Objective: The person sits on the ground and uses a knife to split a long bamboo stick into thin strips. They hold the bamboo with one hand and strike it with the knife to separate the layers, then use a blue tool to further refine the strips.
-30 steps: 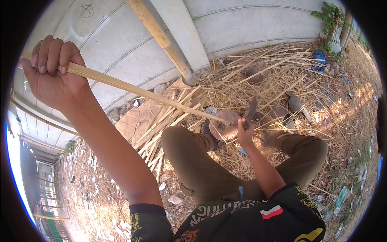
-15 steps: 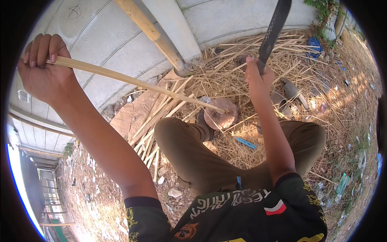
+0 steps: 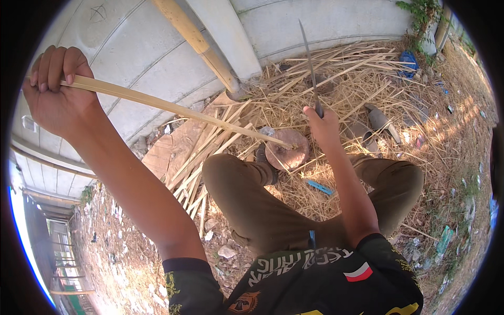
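At the upper left, my left hand [image 3: 62, 86] is closed around the upper end of a long pale bamboo strip [image 3: 173, 107]. The strip slants down to the right, and its lower end rests on a round wooden chopping block [image 3: 287, 149] in front of my legs. My right hand [image 3: 324, 126] grips the dark handle of a machete [image 3: 311, 65], to the right of the block. Its blade points up and away from me, seen nearly edge-on, apart from the strip.
Split bamboo strips [image 3: 197, 157] lie in a pile left of the block, partly over a brown sheet [image 3: 165, 149]. More strips and shavings [image 3: 346, 63] cover the ground toward the concrete wall [image 3: 320, 23]. A bamboo pole [image 3: 197, 44] leans there. A blue object [image 3: 320, 186] lies between my legs.
My right hand has come down and slightly left with the machete, whose blade has turned from broadside to nearly edge-on. My left hand and the bamboo strip have barely moved.
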A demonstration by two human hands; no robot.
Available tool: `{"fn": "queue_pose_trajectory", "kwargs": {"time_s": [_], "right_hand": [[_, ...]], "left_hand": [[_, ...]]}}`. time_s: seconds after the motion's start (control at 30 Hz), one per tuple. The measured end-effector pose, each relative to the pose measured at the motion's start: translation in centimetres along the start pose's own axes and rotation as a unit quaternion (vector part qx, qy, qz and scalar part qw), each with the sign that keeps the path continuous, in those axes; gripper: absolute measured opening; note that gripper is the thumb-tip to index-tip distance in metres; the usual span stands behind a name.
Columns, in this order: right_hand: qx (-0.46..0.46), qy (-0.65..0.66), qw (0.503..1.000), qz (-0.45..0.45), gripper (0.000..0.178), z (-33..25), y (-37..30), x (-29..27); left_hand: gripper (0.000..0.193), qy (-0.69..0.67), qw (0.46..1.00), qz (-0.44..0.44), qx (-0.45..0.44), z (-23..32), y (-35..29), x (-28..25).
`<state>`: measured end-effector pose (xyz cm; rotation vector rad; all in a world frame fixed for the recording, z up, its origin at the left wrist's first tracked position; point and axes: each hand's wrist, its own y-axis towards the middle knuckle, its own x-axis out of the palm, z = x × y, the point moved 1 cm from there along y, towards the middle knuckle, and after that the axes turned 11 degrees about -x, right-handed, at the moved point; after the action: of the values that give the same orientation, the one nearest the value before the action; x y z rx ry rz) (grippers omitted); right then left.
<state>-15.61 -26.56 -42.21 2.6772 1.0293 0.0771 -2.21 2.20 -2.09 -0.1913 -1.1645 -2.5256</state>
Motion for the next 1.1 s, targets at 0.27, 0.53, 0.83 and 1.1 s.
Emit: {"fn": "queue_pose_trajectory", "kwargs": {"time_s": [0.27,0.53,0.83,1.1], "right_hand": [[-0.049,0.124,0.99,0.047,0.033,9.2,-7.8,1.6],[0.473,-0.045,0.879,0.028,0.03,24.6,-13.2,-1.5],[0.419,-0.061,0.905,0.052,0.04,20.1,-13.2,-2.0],[0.424,-0.019,0.904,0.05,0.045,20.1,-13.1,-2.6]], "left_hand": [[0.023,-0.003,1.0,0.001,-0.026,-0.1,0.3,1.0],[0.045,0.007,1.0,0.029,-0.004,-0.6,-0.2,2.2],[0.044,-0.031,0.999,-0.018,-0.042,-1.2,0.4,2.8],[0.047,0.043,0.996,0.045,-0.061,-0.8,0.7,2.9]]}}
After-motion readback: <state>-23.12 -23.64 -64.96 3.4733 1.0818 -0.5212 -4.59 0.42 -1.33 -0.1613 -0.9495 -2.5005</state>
